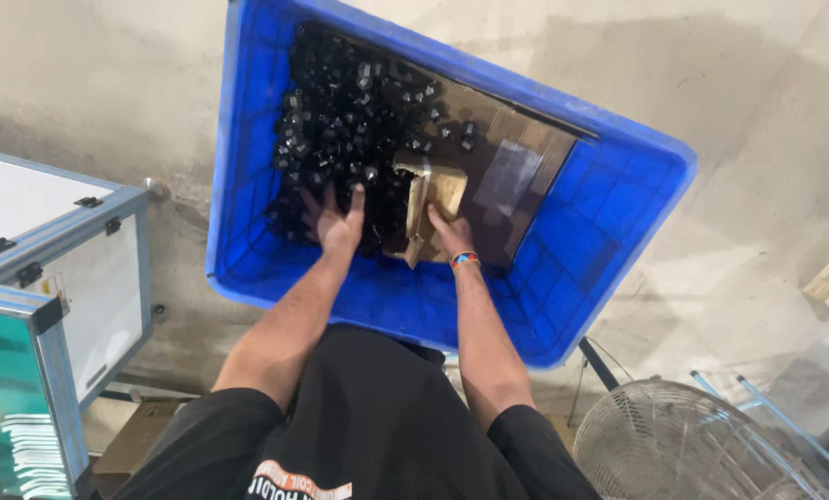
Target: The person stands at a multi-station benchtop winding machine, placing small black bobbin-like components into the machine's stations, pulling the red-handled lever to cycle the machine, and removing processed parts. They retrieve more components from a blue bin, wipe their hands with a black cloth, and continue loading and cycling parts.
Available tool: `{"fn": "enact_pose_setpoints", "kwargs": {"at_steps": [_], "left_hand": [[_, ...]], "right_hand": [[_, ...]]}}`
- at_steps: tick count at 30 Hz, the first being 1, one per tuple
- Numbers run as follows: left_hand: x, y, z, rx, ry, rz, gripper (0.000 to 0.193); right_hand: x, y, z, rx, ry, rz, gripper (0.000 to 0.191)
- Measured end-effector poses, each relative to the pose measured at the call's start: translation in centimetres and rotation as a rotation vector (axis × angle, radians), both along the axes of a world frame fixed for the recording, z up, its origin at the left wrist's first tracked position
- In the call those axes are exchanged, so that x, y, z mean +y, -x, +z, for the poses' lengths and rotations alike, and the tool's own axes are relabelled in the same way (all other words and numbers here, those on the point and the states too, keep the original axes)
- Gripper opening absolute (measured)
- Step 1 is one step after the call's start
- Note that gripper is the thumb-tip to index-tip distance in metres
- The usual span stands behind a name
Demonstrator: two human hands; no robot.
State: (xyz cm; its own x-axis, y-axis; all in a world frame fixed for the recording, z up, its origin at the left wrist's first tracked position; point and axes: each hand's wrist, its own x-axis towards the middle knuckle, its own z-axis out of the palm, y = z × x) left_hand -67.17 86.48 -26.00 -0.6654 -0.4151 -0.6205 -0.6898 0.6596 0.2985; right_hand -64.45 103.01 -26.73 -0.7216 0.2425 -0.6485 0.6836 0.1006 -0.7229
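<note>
Two bare hands work inside the blue plastic crate (609,213): my left hand (337,222) lies flat with fingers spread on the heap of small black parts (349,120) filling the crate's left half, while my right hand (451,233) grips the lower edge of a folded cardboard piece (430,199) standing just right of the heap. One note on handling, as I judge it: keep the cardboard low against the crate bottom and sweep slowly, so parts gather without slipping underneath.
</note>
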Motion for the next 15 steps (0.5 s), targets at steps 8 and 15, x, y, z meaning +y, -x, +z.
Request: {"fn": "enact_pose_setpoints", "kwargs": {"at_steps": [8, 15], "left_hand": [[3.6, -2.1, -1.9, 0.082, 0.096, -0.127, 0.061], [6.9, -3.4, -1.3, 0.298, -0.032, -0.227, 0.055]], "right_hand": [[0.2, 1.2, 1.7, -0.269, 0.023, 0.015, 0.078], [0.7, 1.2, 2.3, -0.301, -0.017, 0.045, 0.076]]}}
